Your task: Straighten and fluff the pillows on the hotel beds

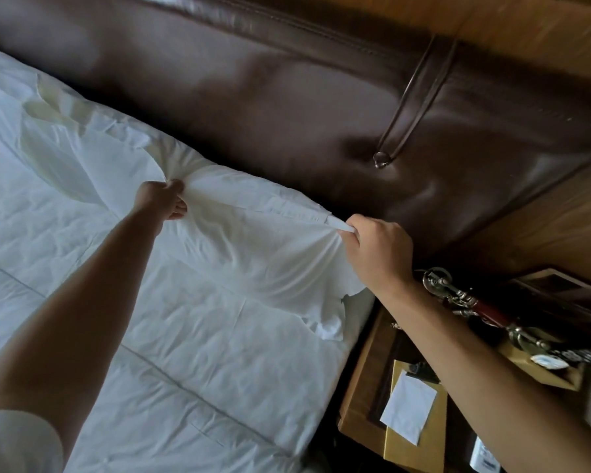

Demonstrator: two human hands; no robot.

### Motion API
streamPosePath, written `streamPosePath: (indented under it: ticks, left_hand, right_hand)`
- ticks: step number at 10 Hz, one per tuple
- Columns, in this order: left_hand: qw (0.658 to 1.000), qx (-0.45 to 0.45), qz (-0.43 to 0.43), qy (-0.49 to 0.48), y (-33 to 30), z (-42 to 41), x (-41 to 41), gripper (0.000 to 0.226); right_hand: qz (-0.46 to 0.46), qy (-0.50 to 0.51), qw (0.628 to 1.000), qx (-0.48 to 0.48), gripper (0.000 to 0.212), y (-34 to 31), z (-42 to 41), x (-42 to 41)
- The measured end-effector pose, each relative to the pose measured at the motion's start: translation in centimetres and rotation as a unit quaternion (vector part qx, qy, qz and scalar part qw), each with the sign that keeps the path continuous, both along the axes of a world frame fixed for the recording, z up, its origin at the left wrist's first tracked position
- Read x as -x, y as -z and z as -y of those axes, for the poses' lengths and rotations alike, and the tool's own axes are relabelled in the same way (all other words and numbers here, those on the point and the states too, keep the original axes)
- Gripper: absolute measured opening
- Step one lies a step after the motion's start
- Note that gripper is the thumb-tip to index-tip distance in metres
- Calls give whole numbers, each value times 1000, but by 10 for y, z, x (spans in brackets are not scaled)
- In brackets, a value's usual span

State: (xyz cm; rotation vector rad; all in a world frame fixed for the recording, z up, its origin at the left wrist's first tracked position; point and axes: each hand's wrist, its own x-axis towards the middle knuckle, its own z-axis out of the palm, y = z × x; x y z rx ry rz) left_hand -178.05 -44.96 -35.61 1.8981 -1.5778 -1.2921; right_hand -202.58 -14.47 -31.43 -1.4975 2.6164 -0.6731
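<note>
I'm looking down at a plump white cotton pillow (253,233) lying flat at the head of the bed, just in front of the padded dark-brown leather headboard (321,107). Everything here I place against that headboard.

The pillow's long axis runs parallel to the headboard's lower edge, from the far end up-left down to the near end by the wooden bedside table (362,387). Its open-flap end points toward that table.

The left hand (164,201) has its fingers curled tight into a bunch of pillowcase fabric at the pillow's far end, creases fanning out from the fist. The right hand (379,247) pinches the near corner, a twist of cloth showing between thumb and fingers, close below the headboard. So both hands grip the same pillow, one at each end, along the edge nearest the headboard.

A second white pillow (65,131) lies farther along the headboard, past the left hand, its case crumpled and untidy.

My read: the pillow sits between the hands, and the cloth looks taut across the span. The right hand is nearer to me; the left arm is at full reach. A lift and shake would have to go up and away from the headboard, along neither end.
</note>
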Motion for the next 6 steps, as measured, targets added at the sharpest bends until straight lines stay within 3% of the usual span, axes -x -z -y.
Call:
streamPosePath:
  ticks: [3,4,5,6]
  left_hand:
    - [1000,1,-6,-22,-7,-21,3,38]
    - [999,31,1,-25,-8,-29,0,39]
    - [999,38,22,-7,-14,-36,-5,40]
    - [989,100,105,19,-29,-49,-1,45]
  right_hand:
    - [31,45,998,-37,31,-5,-6,3]
    - [47,35,998,-23,17,-18,-10,8]
    - [49,-7,999,14,22,-38,-19,8]
    - [43,-4,998,49,31,-59,-24,14]
